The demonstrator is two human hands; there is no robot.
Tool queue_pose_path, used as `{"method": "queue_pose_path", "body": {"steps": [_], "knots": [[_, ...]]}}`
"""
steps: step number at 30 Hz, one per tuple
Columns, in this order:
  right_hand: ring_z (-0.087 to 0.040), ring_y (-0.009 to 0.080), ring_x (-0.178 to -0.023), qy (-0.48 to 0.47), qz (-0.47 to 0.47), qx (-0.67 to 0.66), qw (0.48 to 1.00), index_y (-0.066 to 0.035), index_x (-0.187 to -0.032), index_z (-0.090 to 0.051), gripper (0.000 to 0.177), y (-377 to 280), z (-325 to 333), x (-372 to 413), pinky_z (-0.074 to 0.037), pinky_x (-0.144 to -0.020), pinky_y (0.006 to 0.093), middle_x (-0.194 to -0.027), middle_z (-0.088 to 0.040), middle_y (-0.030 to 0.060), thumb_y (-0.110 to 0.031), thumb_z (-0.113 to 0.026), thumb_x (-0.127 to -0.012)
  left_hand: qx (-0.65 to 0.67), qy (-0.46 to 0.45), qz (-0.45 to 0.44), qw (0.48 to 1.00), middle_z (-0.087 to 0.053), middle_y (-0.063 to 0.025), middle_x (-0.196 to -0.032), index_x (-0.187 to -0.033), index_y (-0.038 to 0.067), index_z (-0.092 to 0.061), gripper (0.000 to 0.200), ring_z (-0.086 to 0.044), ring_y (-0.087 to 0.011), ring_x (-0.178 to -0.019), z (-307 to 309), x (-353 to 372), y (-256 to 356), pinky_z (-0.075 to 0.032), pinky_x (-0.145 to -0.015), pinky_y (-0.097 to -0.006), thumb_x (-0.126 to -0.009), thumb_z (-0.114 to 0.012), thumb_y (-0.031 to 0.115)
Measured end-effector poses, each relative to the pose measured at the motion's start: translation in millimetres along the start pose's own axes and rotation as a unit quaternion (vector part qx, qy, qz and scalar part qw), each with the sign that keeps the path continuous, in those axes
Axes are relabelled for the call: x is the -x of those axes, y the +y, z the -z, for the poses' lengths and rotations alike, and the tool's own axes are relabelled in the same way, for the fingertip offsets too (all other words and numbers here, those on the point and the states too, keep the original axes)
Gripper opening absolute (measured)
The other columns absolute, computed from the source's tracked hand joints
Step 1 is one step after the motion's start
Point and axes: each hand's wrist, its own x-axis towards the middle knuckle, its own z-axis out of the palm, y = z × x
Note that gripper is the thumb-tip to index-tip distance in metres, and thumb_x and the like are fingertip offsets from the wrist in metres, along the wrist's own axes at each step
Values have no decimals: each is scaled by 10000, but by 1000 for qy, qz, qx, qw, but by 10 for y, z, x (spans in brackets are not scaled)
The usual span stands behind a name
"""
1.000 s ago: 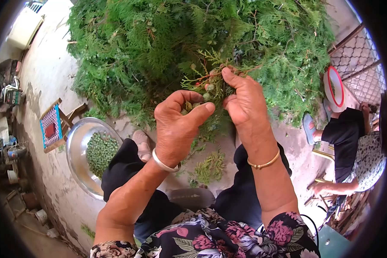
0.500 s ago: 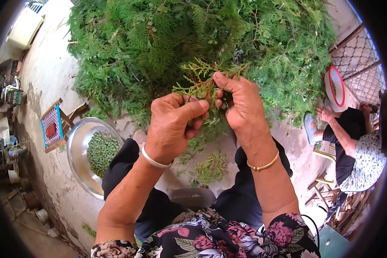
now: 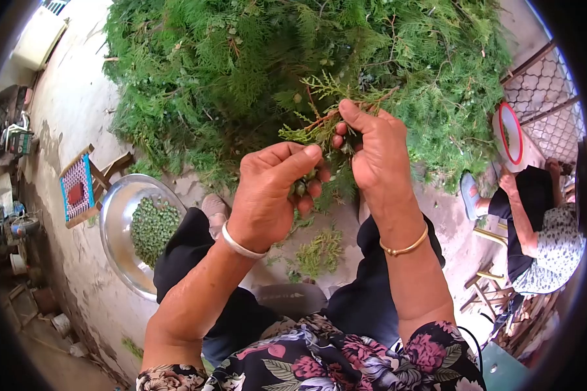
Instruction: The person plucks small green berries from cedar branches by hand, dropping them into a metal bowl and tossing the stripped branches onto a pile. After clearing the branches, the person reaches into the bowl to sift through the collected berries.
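My right hand (image 3: 379, 143) pinches a small conifer sprig (image 3: 316, 124) between thumb and fingers, its flat green tips and reddish stem pointing left. Just left of it, my left hand (image 3: 274, 186) is curled around several round green cones (image 3: 301, 188), which show between the fingers. The left fingertips are slightly apart from the sprig. Beyond both hands rises a large heap of cut conifer branches (image 3: 241, 85). To the left, a wide metal basin (image 3: 116, 241) holds a mound of picked green cones (image 3: 155, 231).
A small woven-seat stool (image 3: 77, 192) stands beside the basin. Loose sprigs (image 3: 321, 253) lie on the concrete between my feet. At the right sits another person (image 3: 531, 228), near a red-rimmed white container (image 3: 511, 137) and a wire mesh panel (image 3: 544, 91).
My left hand has drawn away from the sprig, down and slightly right, and green cones now show in it. The right hand has shifted right and slightly up with the sprig.
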Motion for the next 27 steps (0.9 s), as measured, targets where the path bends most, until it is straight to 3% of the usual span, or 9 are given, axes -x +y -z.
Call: {"method": "queue_pose_path", "body": {"steps": [4,7,12,17,19,23,27], "knots": [[-544,161,-606,-46,-27,11,999,18,-872,-552,178,33,-28,52,-442,-504,290,-756,-589,80,-39,-690,-774,-47,77,-75,993,-603,-72,-739,-869,5,-607,152,-498,-98,-548,-18,-50,-52,-357,-427,-204,-850,-633,153],[-535,151,-620,-79,-52,29,995,8,-885,-562,193,44,-8,51,-435,-522,281,-770,-588,72,-63,-704,-775,-4,95,-54,994,-590,-60,-713,-881,-6,-614,151,-479,-94,-529,-14,-72,-10,-341,-421,-206,-833,-643,133],[-540,159,-560,-81,-57,36,994,21,-831,-567,97,40,4,45,-440,-470,287,-720,-589,81,-10,-649,-789,-13,34,-25,999,-589,-69,-711,-884,-12,-615,135,-483,-100,-531,-23,-35,42,-347,-421,-210,-805,-634,95],[-524,167,-609,-1,-44,-18,999,23,-829,-565,105,-24,85,-97,-438,-501,306,-732,-563,75,-27,-652,-798,-25,-1,8,1000,-589,-92,-703,-837,-9,-602,102,-485,-115,-524,10,30,23,-355,-424,-207,-798,-599,85],[-520,170,-635,-17,-74,-47,996,20,-831,-565,109,-60,109,-107,-443,-525,309,-750,-561,78,-35,-654,-801,96,-91,41,990,-590,-112,-715,-809,5,-580,75,-496,-125,-538,46,22,2,-361,-429,-205,-792,-584,78],[-505,174,-692,-56,-127,-113,984,11,-840,-575,106,-61,159,-140,-451,-585,317,-779,-551,72,-52,-655,-811,120,-48,38,991,-593,-120,-733,-814,19,-568,81,-507,-128,-557,-35,41,46,-370,-432,-209,-808,-588,97],[-502,175,-699,-57,-134,-118,982,3,-851,-580,104,-80,138,-129,-451,-591,316,-766,-538,65,-54,-657,-810,20,-2,-11,1000,-598,-109,-750,-867,17,-574,104,-515,-122,-577,1,-22,-17,-376,-439,-213,-837,-587,115]]}}
